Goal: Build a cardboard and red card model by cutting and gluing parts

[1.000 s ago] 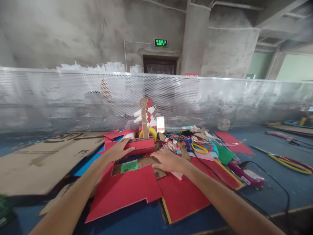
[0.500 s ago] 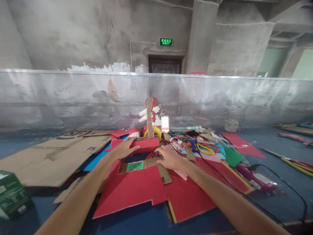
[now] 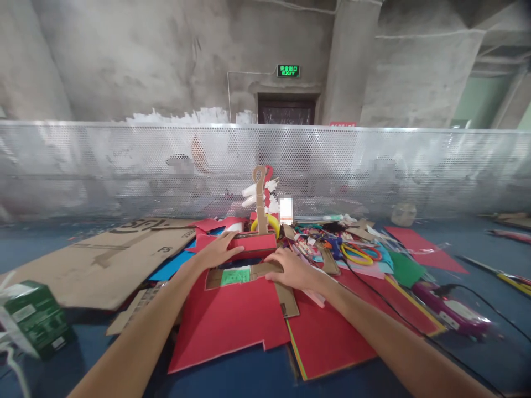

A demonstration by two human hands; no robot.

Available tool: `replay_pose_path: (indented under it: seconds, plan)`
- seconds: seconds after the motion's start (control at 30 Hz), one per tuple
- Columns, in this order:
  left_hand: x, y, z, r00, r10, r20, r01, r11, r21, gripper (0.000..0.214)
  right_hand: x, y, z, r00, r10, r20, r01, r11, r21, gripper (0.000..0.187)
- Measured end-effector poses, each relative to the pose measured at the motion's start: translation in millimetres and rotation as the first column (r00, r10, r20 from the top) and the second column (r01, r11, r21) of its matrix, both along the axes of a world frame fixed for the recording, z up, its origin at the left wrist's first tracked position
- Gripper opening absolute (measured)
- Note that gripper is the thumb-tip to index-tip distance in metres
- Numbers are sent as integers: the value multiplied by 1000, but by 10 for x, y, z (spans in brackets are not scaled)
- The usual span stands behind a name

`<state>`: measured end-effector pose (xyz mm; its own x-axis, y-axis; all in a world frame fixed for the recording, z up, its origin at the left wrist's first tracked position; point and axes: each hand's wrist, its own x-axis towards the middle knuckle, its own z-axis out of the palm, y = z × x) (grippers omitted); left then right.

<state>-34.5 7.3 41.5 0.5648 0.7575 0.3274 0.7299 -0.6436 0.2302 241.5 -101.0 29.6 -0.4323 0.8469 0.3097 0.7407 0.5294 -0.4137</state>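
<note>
My left hand (image 3: 215, 251) is closed over the left end of a red-covered cardboard box (image 3: 257, 243), its thumb along the front face. A tall brown cardboard piece with a curled top (image 3: 260, 202) stands up at the box. Just below the box's right end is my right hand (image 3: 290, 268), thumb and fingers apart, lying over a brown cardboard strip (image 3: 288, 303). In front of both hands lies a cut red sheet (image 3: 232, 315). A green patch (image 3: 235, 275) shows on the cardboard at its upper edge.
Flat cardboard (image 3: 103, 260) spreads at left, near a green box (image 3: 37, 318). Red sheets (image 3: 336, 337), scissors (image 3: 357, 254) and mixed scraps lie to the right. A purple device (image 3: 450, 312) with a black cable sits farther right. A perforated metal screen (image 3: 124, 177) stands behind the table.
The view has turned slightly left. The dark gap between the red-covered box and the green-patched cardboard has narrowed. Both hands keep nearly the same pose.
</note>
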Motion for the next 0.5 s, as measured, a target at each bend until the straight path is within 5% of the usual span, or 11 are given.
replay_pose_path:
  seconds: [0.2,0.5]
  plan:
    - [-57,72,0,1000,-29,-10,29,1000,11,73,-2,67,45,980,-74,-183,67,997,-45,26]
    - [-117,112,21,1000,-14,7,13,1000,11,69,347,158,163,846,-191,-497,33,951,-309,47]
